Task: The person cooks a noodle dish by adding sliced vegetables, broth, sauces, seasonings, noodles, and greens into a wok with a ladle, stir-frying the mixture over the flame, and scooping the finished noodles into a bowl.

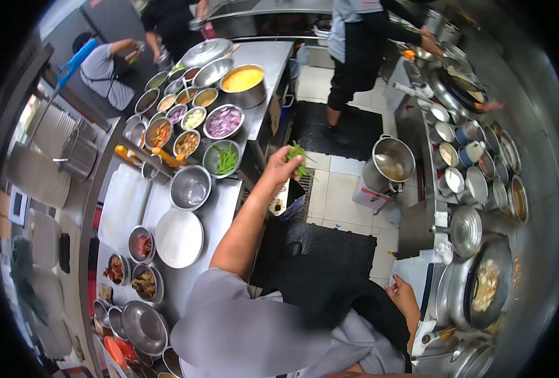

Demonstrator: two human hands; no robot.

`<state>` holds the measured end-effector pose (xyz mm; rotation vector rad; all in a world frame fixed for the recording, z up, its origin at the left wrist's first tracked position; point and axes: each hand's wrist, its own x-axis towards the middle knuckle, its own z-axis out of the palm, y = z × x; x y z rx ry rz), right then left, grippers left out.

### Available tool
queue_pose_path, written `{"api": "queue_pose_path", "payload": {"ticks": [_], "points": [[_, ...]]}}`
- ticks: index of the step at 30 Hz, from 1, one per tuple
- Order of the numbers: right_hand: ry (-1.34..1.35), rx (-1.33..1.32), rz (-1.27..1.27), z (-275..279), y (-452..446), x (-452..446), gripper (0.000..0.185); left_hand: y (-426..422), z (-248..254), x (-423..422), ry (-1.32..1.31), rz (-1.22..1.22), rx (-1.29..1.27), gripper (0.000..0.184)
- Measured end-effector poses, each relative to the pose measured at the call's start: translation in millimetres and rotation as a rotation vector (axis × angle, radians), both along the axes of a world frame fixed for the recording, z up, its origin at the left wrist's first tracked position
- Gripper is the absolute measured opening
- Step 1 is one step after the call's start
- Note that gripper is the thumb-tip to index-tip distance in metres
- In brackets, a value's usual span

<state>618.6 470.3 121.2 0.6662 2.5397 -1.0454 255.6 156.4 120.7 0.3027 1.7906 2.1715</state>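
My left hand point(282, 165) is closed around a bunch of chopped green vegetables point(299, 157), held out over the floor beside the left counter. A metal bowl of similar greens point(226, 160) stands at that counter's edge, to the left of the hand. My right hand point(403, 296) is low on the right, beside the stove-side counter, its fingers partly curled; whether anything is between them is too small to tell. To its right, a wok point(501, 277) holds pale food point(485, 285).
The left counter point(219, 217) bears bowls of ingredients, a white plate point(179, 238) and a yellow-filled pot point(242, 79). A large pot point(390, 165) stands in the aisle. A co-worker point(358, 57) stands by the stove ahead; two more people are at the upper left.
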Motion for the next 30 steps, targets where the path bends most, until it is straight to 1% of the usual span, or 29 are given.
{"api": "queue_pose_path", "payload": {"ticks": [3,6,7,10,14,15,16,18,19,20,22,23,25,26,28,30], "points": [[0.046,0.012,-0.021,-15,26,48,0.049,75,15,24,-0.018,-0.176,-0.006,0.012],[0.109,0.097,-0.068,-34,46,100,0.051,157,21,43,0.006,-0.348,0.018,0.012],[0.077,0.056,-0.154,-28,46,112,0.051,184,21,51,0.002,-0.412,0.044,0.011],[0.172,0.142,-0.283,-16,44,154,0.038,268,39,83,0.02,-0.598,0.075,0.011],[0.18,0.151,-0.449,-31,39,215,0.041,380,67,133,0.003,-0.874,0.116,0.013],[0.145,0.093,-0.533,-37,36,229,0.041,406,80,150,0.027,-0.929,0.135,0.013],[0.121,0.099,-0.565,-40,32,239,0.041,435,85,162,0.091,-0.979,0.121,0.013],[0.065,0.105,-0.65,-44,21,255,0.041,488,105,192,0.091,-1.105,0.182,0.013],[0.042,0.048,-0.739,-42,15,259,0.041,514,115,208,0.089,-1.135,0.199,0.014],[0.024,0.059,-0.778,-38,9,262,0.04,539,124,225,0.086,-1.166,0.217,0.015],[-0.015,0.078,-0.845,-29,1,264,0.038,590,140,255,0.054,-1.281,0.275,0.016],[-0.011,0.087,-0.897,-22,-4,263,0.035,609,154,274,0.016,-1.339,0.298,0.016],[-0.005,0.081,-1.0,-20,-12,264,0.035,651,171,304,-0.045,-1.446,0.379,0.016],[-0.001,0.083,-1.046,-18,-13,262,0.035,675,172,317,-0.089,-1.474,0.431,0.016],[0.014,0.099,-1.142,-13,-13,258,0.035,727,162,342,-0.206,-1.509,0.366,0.014],[0.029,0.125,-1.237,-8,-13,252,0.035,780,130,367,-0.299,-1.599,0.264,0.014]]}}
